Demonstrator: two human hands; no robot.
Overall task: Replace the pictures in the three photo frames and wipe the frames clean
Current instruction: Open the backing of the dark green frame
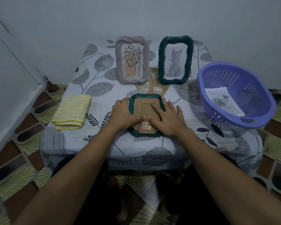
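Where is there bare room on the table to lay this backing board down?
Back-left corner, between the yellow checked cloth and the grey frame; front-right, between the right hand and the purple basket. Crowded: the middle, where it and the left hand are on the face-down green frame.

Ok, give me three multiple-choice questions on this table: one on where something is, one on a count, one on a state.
1. Where does the yellow cloth lie? A) on a chair B) over an upright frame C) on the table, at its left side
2. How many frames stand upright? A) one B) two C) three
3. How does the near green frame lie? A) face down, cardboard back up B) face up C) on its edge
Answers: 1 C, it lies folded on the table's left. 2 B, the mauve frame and the green cat frame stand at the back. 3 A, its brown back shows.
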